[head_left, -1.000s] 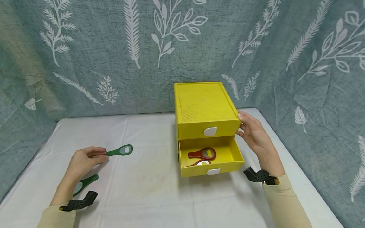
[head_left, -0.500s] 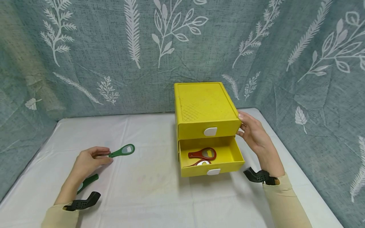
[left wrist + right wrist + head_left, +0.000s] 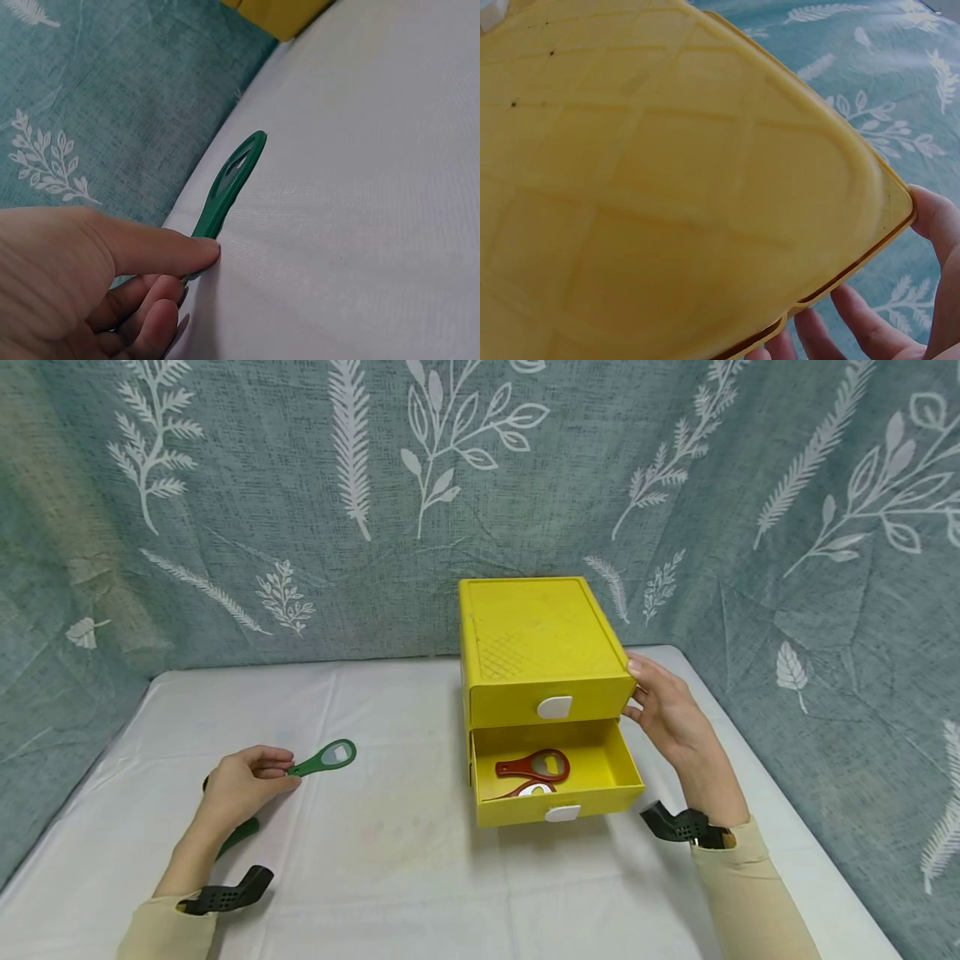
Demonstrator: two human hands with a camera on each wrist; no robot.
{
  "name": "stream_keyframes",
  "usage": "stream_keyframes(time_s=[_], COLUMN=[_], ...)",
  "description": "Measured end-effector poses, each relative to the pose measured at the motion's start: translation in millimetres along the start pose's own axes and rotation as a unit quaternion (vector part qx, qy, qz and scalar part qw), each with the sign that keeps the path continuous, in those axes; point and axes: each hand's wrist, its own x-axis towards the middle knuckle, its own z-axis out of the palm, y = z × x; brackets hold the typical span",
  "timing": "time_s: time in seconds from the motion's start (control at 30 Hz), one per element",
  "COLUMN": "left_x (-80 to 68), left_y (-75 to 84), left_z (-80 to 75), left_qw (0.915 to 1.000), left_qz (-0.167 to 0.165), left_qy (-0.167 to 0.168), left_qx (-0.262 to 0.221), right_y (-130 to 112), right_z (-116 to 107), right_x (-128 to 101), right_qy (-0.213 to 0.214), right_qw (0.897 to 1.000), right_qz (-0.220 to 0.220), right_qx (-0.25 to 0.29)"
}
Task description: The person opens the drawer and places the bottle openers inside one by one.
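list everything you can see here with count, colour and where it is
drawer box: 1, yellow, right of centre on the table, lower drawer pulled open
red bottle openers: 2, red, inside the open lower drawer
green bottle opener: 1, green, pinched by its handle in the left hand
second green opener: 1, green, lying on the table, partly hidden by the left forearm
table: 1, white cloth
backdrop: 1, teal with white leaf prints, behind and at the sides
left hand: pinches the green bottle opener
right hand: rests against the drawer box's right side
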Motion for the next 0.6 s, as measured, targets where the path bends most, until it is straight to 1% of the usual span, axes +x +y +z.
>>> stream_keyframes(time_s=[0.13,0.33,0.6], left_x=[0.2,1.0,1.3], left_y=[-1.1,-3.5,-1.4], left_z=[-0.3,-2.0,-3.1], left_qw=[0.9999,0.9995,0.9996], left_qz=[0.013,0.022,0.006], left_qy=[0.003,0.021,0.024], left_qx=[0.007,0.007,-0.016], right_y=[0.3,0.5,0.4], right_z=[-0.4,-0.3,-0.1], right_x=[0.4,0.8,0.5], right_qy=[0.0,-0.001,0.001], right_qw=[1.0,1.0,1.0], right_qz=[0.0,-0.004,-0.005], right_qx=[0.001,0.0,0.0])
